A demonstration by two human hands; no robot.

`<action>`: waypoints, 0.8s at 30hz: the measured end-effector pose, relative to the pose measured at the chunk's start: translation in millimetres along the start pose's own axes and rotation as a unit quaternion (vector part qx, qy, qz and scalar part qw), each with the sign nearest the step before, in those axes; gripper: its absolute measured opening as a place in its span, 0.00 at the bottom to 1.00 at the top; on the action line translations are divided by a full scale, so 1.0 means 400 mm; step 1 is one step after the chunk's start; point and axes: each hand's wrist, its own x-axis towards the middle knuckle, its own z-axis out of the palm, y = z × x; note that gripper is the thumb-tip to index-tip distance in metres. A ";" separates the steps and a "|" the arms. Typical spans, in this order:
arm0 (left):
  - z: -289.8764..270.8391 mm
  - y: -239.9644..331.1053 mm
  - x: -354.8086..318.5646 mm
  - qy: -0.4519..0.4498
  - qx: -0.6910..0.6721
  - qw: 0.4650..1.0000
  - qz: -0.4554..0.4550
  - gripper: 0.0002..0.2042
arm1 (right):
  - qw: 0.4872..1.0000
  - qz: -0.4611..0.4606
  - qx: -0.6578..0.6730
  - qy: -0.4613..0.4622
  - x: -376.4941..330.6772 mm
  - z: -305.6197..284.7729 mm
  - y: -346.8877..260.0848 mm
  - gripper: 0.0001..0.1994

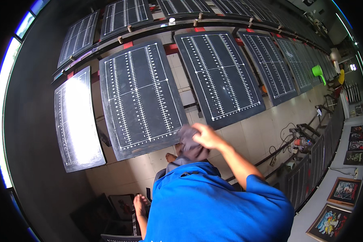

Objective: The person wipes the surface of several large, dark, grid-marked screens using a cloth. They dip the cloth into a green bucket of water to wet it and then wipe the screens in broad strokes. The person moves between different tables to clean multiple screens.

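Note:
My right hand [205,136] is closed on a crumpled grey cloth [189,146]. It holds the cloth at the lower right corner of a dark panel [139,94] printed with white ruled lines, which leans on a rack. My left hand [139,201] hangs low beside my blue shirt [213,201]. Nothing shows in it, and its fingers are too small to make out. A bare foot [170,156] stands on the tiled floor just under the cloth.
Several more dark ruled panels [220,72] lean in rows on the metal rack [149,26]; one at the left [76,121] glares white. A railing [310,161], cables and framed pictures [345,189] lie to the right. A green watering can [318,71] stands farther back.

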 end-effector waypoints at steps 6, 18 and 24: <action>-0.120 -0.304 -0.067 0.036 0.319 0.944 -0.071 0.20 | 0.890 0.167 -0.142 0.401 0.137 -0.271 0.218 0.14; 0.007 0.257 -0.044 0.023 0.125 0.984 0.125 0.18 | 0.951 0.059 -0.140 0.268 0.160 0.092 0.076 0.24; 0.120 0.899 -0.319 0.000 0.147 0.876 0.459 0.22 | 0.853 0.121 -0.360 0.359 0.161 0.291 0.038 0.33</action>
